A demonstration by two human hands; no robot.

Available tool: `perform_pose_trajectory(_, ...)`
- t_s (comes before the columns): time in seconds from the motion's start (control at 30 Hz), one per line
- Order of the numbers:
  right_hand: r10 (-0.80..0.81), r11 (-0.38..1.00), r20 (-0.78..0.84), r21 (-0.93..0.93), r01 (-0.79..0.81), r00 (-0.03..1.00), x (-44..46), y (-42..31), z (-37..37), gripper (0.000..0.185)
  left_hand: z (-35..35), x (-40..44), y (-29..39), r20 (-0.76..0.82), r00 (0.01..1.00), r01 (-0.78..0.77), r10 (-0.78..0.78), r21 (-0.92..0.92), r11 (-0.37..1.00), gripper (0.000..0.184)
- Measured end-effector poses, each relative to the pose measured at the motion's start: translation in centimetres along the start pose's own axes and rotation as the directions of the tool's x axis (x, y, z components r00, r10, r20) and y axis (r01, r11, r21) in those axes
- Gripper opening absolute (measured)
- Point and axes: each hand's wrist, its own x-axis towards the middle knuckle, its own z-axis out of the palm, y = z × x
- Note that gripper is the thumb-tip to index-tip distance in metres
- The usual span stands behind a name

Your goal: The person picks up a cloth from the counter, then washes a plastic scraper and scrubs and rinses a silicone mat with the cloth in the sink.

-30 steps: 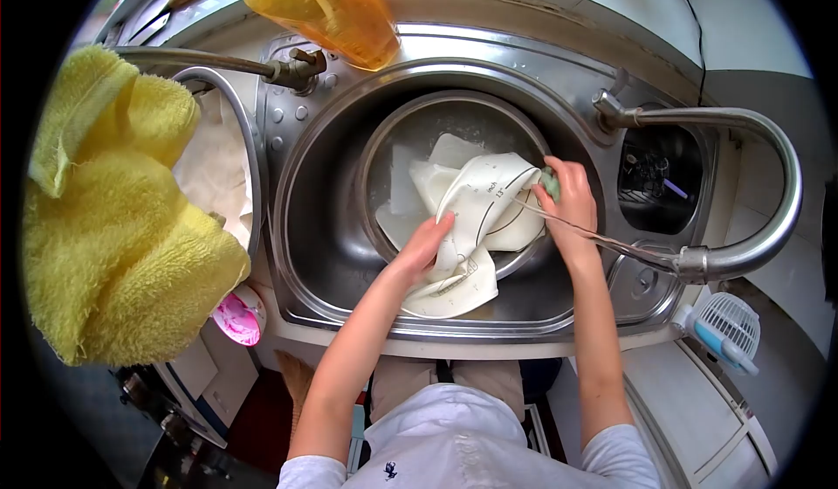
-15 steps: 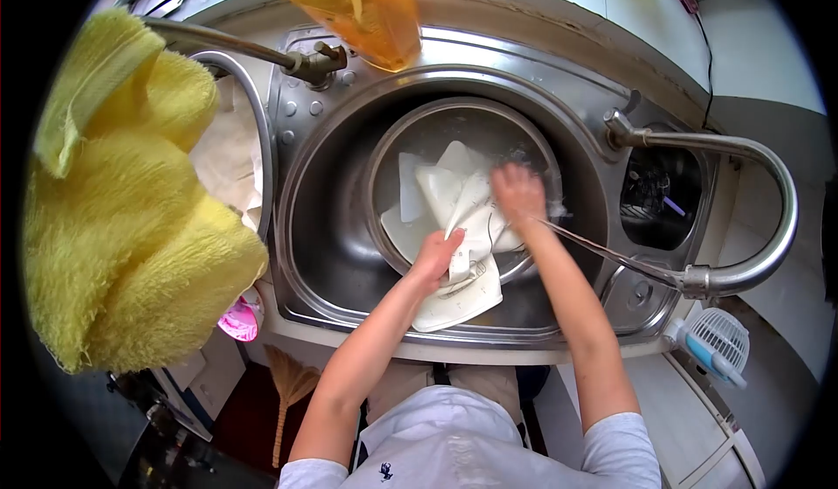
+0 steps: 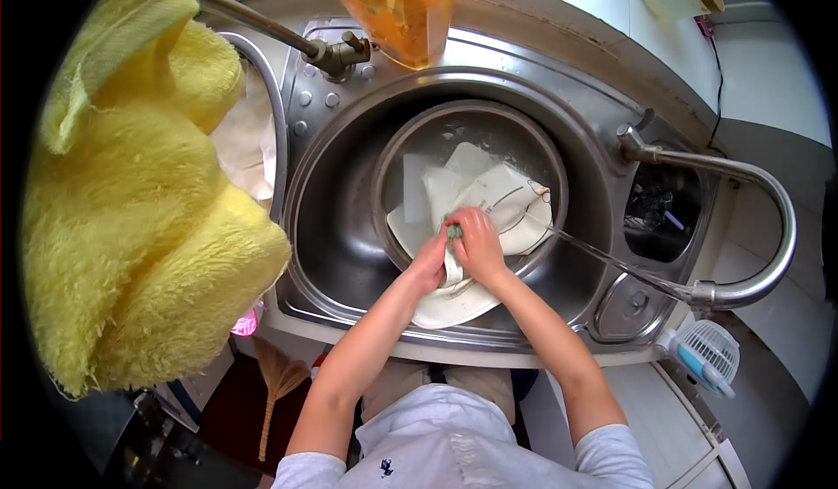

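Observation:
A wet white cloth piece (image 3: 502, 194) with dark printed lines, possibly a fabric bag, lies partly in a round metal basin (image 3: 381, 183). Its near end drapes over the basin's rim into the sink. My left hand (image 3: 428, 264) is closed on a bunched part of the cloth. Against it, my right hand (image 3: 477, 237) has its fingers curled over the same bunch. A small green patch (image 3: 454, 230) shows between the two hands; its kind I cannot make out. Water runs from the curved faucet (image 3: 777, 210) onto the cloth's right side.
The basin stands inside a steel sink (image 3: 327, 253). A yellow towel (image 3: 148, 227) hangs close on the left, before a metal tub (image 3: 278, 140) of pale cloth. An orange container (image 3: 397, 13) stands behind, a small fan (image 3: 707, 354) lower right, a broom (image 3: 275, 375) below left.
My right hand has moved left and nearer, from the cloth's right side to meet my left hand. The green patch now shows between them. The whole view has shifted slightly.

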Motion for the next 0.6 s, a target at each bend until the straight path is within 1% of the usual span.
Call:
perform_pose_trajectory(0.03,0.016,0.999,0.024,-0.045,-0.015,1.0,0.5,0.2,0.4,0.034,-0.2,0.0,-0.1,-0.063,0.998,0.006,-0.001,0.083,0.997,0.035)
perform_pose_trajectory(0.07,0.034,0.995,0.045,-0.093,-0.03,0.998,1.0,0.4,0.5,0.031,-1.1,0.9,-0.4,-0.054,0.999,0.0,0.008,0.143,0.99,0.031)
perform_pose_trajectory(0.1,0.042,0.995,0.039,-0.093,-0.038,0.998,1.1,0.9,0.6,0.031,-0.8,0.7,-0.2,-0.053,0.999,0.006,0.002,0.15,0.989,0.031)
perform_pose_trajectory(0.17,-0.091,0.964,0.01,-0.249,0.091,0.996,1.5,2.3,1.2,0.029,-0.3,0.4,0.2,-0.086,0.996,0.007,0.013,0.233,0.973,0.03)
perform_pose_trajectory(0.2,-0.088,0.965,0.007,-0.247,0.087,0.996,1.8,3.1,1.3,0.029,-0.4,0.6,0.0,-0.087,0.996,0.01,0.011,0.237,0.972,0.03)
perform_pose_trajectory(0.23,-0.127,0.898,0.036,-0.42,0.13,0.991,2.1,3.9,1.4,0.027,-0.7,0.8,-0.5,-0.099,0.993,-0.025,0.057,0.292,0.956,0.03)
perform_pose_trajectory(0.27,-0.158,0.8,0.072,-0.575,0.17,0.985,2.2,4.5,1.5,0.025,-1.1,0.9,-0.9,-0.11,0.989,-0.058,0.103,0.348,0.936,0.03)
perform_pose_trajectory(0.3,-0.156,0.803,0.067,-0.572,0.166,0.986,2.5,4.9,1.3,0.025,-1.1,0.6,-0.6,-0.113,0.988,-0.056,0.101,0.353,0.934,0.03)
perform_pose_trajectory(0.37,-0.192,0.697,0.085,-0.689,0.197,0.978,3.1,5.6,0.4,0.019,-0.5,0.3,-0.1,-0.041,0.993,-0.09,0.115,0.392,0.916,0.032)
perform_pose_trajectory(0.4,-0.238,0.703,0.015,-0.687,0.183,0.971,3.5,5.7,-0.3,0.019,-0.3,-0.1,0.3,-0.048,0.992,-0.087,0.116,0.407,0.909,0.033)
perform_pose_trajectory(0.43,-0.24,0.696,0.011,-0.695,0.18,0.971,3.7,6.2,-0.7,0.019,-0.1,-0.6,0.6,-0.037,0.992,-0.094,0.12,0.409,0.908,0.033)
perform_pose_trajectory(0.5,-0.216,0.709,-0.107,-0.7,0.081,0.97,4.0,7.2,-2.1,0.019,0.1,-1.9,1.0,-0.028,0.992,-0.101,0.122,0.392,0.914,0.034)
perform_pose_trajectory(0.53,-0.079,0.725,-0.113,-0.689,-0.02,0.99,3.8,6.8,-3.1,0.024,-0.1,-2.1,1.1,0.016,0.994,-0.108,0.11,0.384,0.917,0.035)
perform_pose_trajectory(0.57,-0.084,0.707,-0.122,-0.707,-0.027,0.989,3.6,6.3,-4.2,0.024,-0.2,-2.3,1.2,0.043,0.993,-0.122,0.114,0.385,0.915,0.035)
perform_pose_trajectory(0.6,-0.052,0.772,-0.176,-0.632,-0.072,0.983,3.4,5.2,-5.7,0.028,-0.2,-2.6,1.3,0.054,0.991,-0.135,0.124,0.368,0.92,0.034)
